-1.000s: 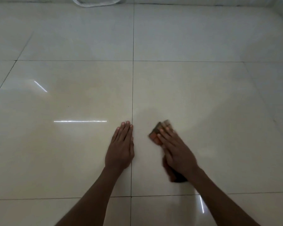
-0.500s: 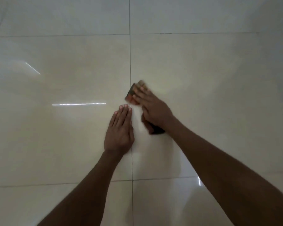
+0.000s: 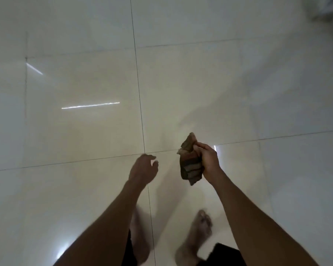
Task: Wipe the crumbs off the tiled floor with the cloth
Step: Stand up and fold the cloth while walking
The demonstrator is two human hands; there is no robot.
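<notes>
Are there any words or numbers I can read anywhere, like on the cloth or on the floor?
None: no words, numbers or signs show anywhere.
cloth, bunched in the right hand: only dark and brownish stripes, no label visible.
tiled floor: plain glossy tiles, only light reflections and grout lines.
left hand: holds nothing.

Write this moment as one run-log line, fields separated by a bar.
right hand: grips bunched cloth, off the tiled floor | left hand: holds nothing, fingers loosely curled | crumbs: none visible

Two blurred bare feet (image 3: 197, 237), dark shorts (image 3: 227, 255).
</notes>
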